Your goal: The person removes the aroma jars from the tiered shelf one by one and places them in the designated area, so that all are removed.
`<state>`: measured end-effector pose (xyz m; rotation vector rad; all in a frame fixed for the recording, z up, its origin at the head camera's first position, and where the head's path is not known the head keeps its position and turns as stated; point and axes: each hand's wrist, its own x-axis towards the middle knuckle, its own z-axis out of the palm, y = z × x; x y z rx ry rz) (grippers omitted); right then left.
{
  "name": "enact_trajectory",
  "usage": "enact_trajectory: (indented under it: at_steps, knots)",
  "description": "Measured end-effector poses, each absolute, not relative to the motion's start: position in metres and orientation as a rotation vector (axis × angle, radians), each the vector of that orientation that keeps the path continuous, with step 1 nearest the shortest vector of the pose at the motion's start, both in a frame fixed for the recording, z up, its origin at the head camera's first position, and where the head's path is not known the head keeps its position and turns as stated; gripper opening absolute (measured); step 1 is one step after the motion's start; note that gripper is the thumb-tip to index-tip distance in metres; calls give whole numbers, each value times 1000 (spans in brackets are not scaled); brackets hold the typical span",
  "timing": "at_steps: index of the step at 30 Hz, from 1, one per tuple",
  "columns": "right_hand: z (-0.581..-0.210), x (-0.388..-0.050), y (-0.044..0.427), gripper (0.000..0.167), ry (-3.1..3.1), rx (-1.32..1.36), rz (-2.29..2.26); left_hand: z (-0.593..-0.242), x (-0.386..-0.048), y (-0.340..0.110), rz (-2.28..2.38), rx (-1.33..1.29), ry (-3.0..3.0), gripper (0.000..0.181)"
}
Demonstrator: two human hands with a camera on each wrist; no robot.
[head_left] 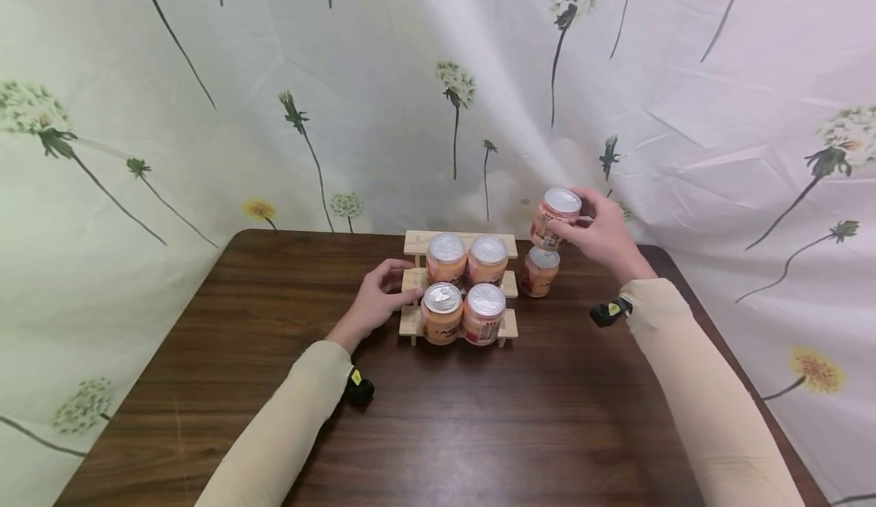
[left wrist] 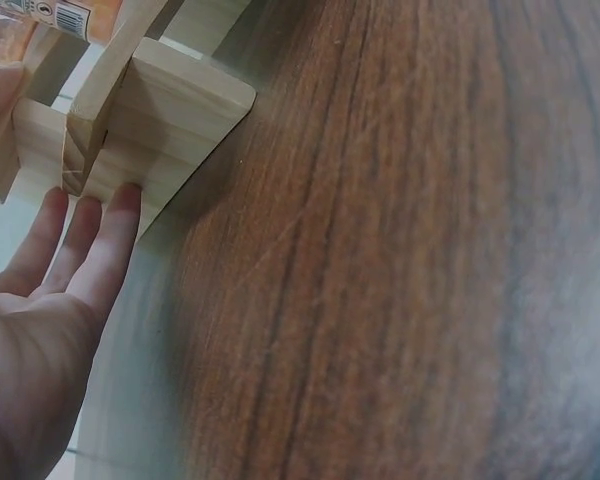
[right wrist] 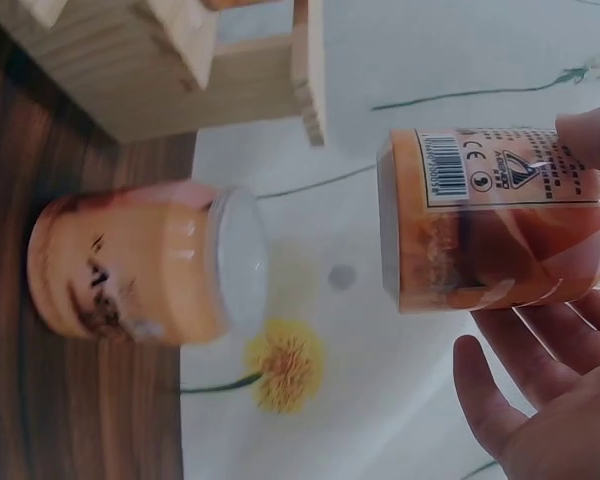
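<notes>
A small stepped wooden rack (head_left: 413, 283) stands on the table and carries several orange jars with silvery lids, among them a front left jar (head_left: 441, 324) and a front right jar (head_left: 482, 327). At the rack's left end, my left hand (head_left: 378, 298) touches it; in the left wrist view its fairly straight fingers (left wrist: 108, 245) rest against the wooden side. My right hand (head_left: 604, 232) grips another orange jar (head_left: 547, 222) between thumb and fingers, its label and barcode showing in the right wrist view. Beneath that held jar, one more jar (head_left: 538, 277) stands upright on the table, right of the rack.
The dark wooden table (head_left: 274, 370) has its back edge against a pale curtain (head_left: 383, 96) printed with dandelions. Black straps with small devices sit on both wrists, the right device (head_left: 607, 312) hanging just over the tabletop.
</notes>
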<state>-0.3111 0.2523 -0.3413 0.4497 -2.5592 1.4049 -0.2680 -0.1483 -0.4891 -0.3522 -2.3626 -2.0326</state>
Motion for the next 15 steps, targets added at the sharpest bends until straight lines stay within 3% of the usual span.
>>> enact_trajectory:
  at_steps: [15]
  knots:
    - [-366, -300, 296, 67, -2585, 300, 1298, -487, -267, -149, -2033, -353, -2376, 51]
